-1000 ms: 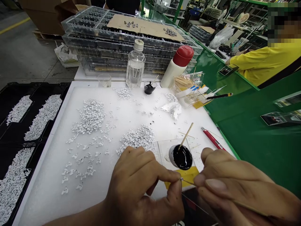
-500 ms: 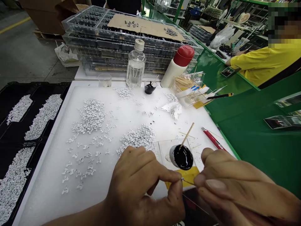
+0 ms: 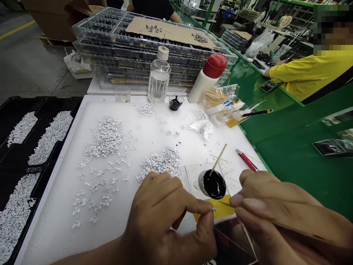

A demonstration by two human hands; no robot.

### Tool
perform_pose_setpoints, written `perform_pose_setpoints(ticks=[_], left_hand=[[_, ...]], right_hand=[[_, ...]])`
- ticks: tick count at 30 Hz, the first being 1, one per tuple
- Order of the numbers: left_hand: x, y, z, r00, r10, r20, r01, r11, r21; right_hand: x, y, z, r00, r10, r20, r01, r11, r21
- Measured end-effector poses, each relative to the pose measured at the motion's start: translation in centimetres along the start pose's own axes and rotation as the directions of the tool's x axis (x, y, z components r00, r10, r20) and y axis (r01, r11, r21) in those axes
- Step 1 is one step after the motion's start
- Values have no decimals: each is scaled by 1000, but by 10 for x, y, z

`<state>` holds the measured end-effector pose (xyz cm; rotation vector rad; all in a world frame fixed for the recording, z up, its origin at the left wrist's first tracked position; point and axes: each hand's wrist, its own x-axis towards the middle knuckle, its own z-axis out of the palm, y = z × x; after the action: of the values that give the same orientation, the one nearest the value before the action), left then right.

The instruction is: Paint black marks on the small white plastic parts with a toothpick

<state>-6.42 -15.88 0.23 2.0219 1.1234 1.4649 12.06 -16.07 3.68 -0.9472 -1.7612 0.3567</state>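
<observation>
Between thumb and forefinger, my left hand pinches a tiny white piece. My right hand grips a thin stick, its tip pointing left over a yellow patch, a little apart from the piece. Just behind the hands stands a cup of black paint with a wooden stick leaning in it. A heap of small white pieces lies beyond my left hand, and another heap lies farther left, with loose pieces in front.
A red cutter lies right of the cup. Behind are a clear bottle, a red-capped flask, a small black-paint cup, a toothpick box and stacked trays. A person in yellow sits at right.
My right hand has moved slightly up and right, drawing the stick's tip away from the small piece. My left hand has stayed in place. An arm and dark clothing show more behind the trays.
</observation>
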Motion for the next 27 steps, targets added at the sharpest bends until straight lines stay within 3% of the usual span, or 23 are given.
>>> perform_pose_setpoints(ticks=[3, 9, 27], left_hand=[[0, 0, 0, 1000, 1, -4, -1, 1000, 4], [1, -2, 1, 1000, 14, -8, -14, 1000, 20], [3, 0, 1, 1000, 12, -3, -12, 1000, 9]], right_hand=[[8, 1, 0, 1000, -17, 17, 17, 1000, 8], [7, -1, 5, 998, 12, -61, -12, 1000, 0], [5, 2, 5, 999, -18, -32, 15, 997, -80]])
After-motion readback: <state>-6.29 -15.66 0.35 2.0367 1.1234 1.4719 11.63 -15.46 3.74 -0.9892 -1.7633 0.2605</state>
